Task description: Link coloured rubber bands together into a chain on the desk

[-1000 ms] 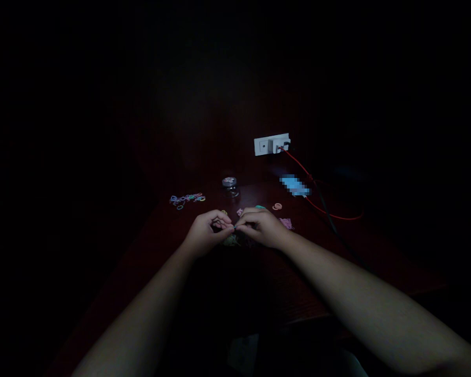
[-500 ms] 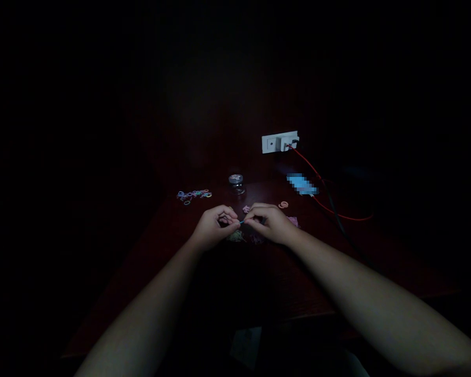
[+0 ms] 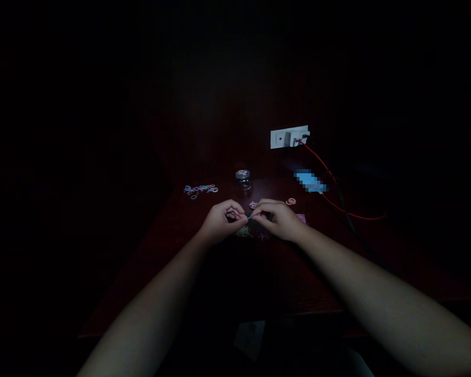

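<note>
A small blue band [image 3: 249,217] is pinched between my two hands over the dark red table [image 3: 160,235]. My left hand [image 3: 224,221] grips its left end with thumb and finger. My right hand [image 3: 275,218] pinches the other end. Close around the hands lie small piles of bands: pink [image 3: 253,205] just behind, pale green [image 3: 244,231] and dim purple [image 3: 262,235] in front, and pink-purple [image 3: 302,218] partly hidden by my right hand. Orange bands [image 3: 291,201] rest behind my right hand.
A lidded clear jar [image 3: 243,180] stands behind the hands. Mixed coloured bands [image 3: 201,189] lie at the back left. At the right are a blurred blue phone-like object [image 3: 310,180], a red cable [image 3: 317,155] and a wall socket [image 3: 277,139]. Something pale [image 3: 250,337] shows below the table edge.
The whole scene has shifted right and slightly up in the view, apart from the dark surroundings. Both hands keep their pinch on the blue band.
</note>
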`<state>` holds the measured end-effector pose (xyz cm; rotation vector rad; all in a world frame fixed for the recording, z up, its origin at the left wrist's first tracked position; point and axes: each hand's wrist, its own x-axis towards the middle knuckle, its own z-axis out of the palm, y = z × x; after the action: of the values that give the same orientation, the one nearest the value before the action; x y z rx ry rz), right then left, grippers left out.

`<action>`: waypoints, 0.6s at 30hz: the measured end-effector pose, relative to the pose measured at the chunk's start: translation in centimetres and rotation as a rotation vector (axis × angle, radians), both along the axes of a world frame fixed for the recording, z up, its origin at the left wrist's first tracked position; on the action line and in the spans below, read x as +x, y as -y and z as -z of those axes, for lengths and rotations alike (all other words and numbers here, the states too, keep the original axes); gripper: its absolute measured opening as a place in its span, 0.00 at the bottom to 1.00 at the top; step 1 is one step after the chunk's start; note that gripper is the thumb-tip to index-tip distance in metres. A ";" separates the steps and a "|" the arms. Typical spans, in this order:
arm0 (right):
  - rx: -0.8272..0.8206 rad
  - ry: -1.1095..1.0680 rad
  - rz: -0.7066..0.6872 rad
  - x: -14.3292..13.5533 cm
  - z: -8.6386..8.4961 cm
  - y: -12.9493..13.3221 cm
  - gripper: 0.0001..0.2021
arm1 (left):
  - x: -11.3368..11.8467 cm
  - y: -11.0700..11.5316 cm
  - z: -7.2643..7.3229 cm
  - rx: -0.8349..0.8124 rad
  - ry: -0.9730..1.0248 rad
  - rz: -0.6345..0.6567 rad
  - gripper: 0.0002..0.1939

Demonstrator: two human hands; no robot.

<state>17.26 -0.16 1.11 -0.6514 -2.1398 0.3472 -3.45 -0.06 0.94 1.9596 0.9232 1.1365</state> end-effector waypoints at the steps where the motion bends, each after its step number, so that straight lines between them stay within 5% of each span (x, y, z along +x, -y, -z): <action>1: -0.003 -0.004 -0.002 0.0 0.0 0.0 0.05 | 0.0 0.0 0.0 0.002 0.001 0.001 0.11; 18: 0.013 0.029 -0.009 -0.1 0.0 0.2 0.02 | -0.1 -0.1 0.4 -0.001 -0.026 0.004 0.12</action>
<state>17.11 -0.37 1.14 -0.6431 -2.1718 0.3310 -3.51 0.02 0.57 1.9786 0.9327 1.1106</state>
